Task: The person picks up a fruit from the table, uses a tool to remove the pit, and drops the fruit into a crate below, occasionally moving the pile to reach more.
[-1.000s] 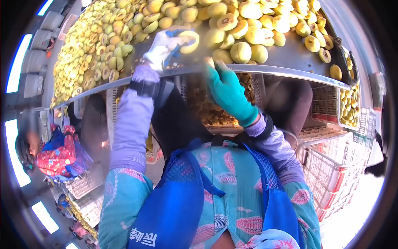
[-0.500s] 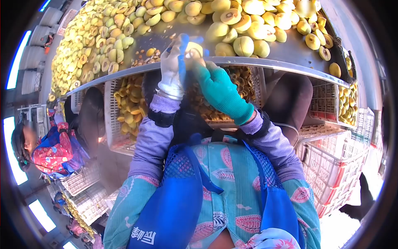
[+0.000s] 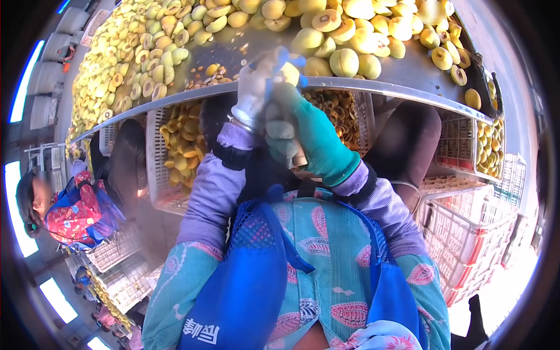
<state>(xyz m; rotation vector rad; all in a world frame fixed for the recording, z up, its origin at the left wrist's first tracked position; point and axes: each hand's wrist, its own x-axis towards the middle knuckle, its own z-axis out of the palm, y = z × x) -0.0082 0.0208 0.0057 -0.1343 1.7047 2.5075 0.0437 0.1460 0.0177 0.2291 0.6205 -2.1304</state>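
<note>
My left hand [image 3: 259,81], in a white glove with blue fingertips, is closed around a yellow peach [image 3: 290,73] just over the table's near edge. Smeared by motion, its fingers are hard to trace. My right hand [image 3: 300,131], in a teal glove, is a fist right below and beside the left one. Out of its lower side pokes the light-brown end of a tool handle [image 3: 300,157]; the tool's working end is hidden. Ahead, on the metal table [image 3: 233,49], lie many halved peaches [image 3: 344,63] and several loose pits [image 3: 211,70].
Beneath the table edge stand a crate of peach pieces [image 3: 184,157] and another crate [image 3: 363,119] behind my right hand. Stacked white crates [image 3: 466,233] are at the right. A co-worker [image 3: 70,210] in a red patterned top sits at the left.
My right hand has swung down and toward my body, turning so the handle end shows. My left hand, still with the peach, has shifted slightly right and down.
</note>
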